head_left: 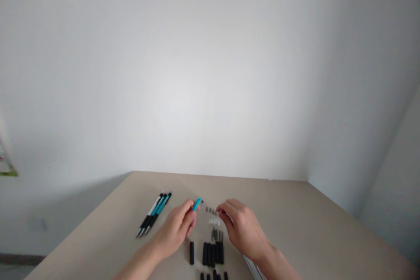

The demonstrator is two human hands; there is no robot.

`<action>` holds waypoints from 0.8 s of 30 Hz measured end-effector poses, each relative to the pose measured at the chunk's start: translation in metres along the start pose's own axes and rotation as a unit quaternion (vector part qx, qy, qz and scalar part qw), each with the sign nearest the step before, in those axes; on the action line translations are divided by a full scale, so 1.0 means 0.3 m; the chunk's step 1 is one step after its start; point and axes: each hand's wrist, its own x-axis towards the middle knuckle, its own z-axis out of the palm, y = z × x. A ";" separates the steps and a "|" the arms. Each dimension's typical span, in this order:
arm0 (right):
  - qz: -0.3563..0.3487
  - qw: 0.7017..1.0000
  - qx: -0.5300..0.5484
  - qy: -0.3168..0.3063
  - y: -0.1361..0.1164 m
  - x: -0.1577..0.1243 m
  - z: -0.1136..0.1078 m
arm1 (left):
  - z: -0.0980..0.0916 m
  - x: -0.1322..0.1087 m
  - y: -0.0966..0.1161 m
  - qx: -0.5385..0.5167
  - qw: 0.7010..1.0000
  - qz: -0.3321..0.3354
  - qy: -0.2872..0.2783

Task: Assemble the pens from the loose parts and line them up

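Head view, lower centre: left hand (177,227) pinches teal pen barrel (196,204); right hand (241,227) curls over small tips (213,217), grip unclear. Risk: knuckles scattering tips, black grips (212,253).

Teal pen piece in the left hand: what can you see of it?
The teal piece is a short tube, plastic by its look, with a small dark tip at its upper right end. It tilts up to the right, pinched between the left hand fingertips above the table. Nothing else touches it; finer detail is too small.
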 end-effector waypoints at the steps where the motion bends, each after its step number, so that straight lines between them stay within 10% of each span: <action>1: 0.003 1.000 -0.005 -0.003 0.006 0.000 0.001 | 0.007 0.005 -0.009 -0.087 0.995 -0.041 0.014; 7: 0.048 0.997 -0.038 -0.038 0.026 0.002 0.003 | -0.002 0.039 -0.037 -0.432 0.867 -0.188 0.159; 13: 0.092 0.993 -0.053 -0.048 0.027 0.001 0.008 | -0.021 0.041 -0.026 -0.475 0.843 -0.207 0.147; 19: 0.102 0.994 -0.027 -0.022 0.031 0.003 0.012 | -0.008 0.035 -0.024 -0.381 0.905 -0.168 0.085; 24: 0.024 0.999 0.035 0.034 -0.002 -0.002 -0.002 | 0.008 0.021 -0.033 0.002 0.999 -0.002 0.038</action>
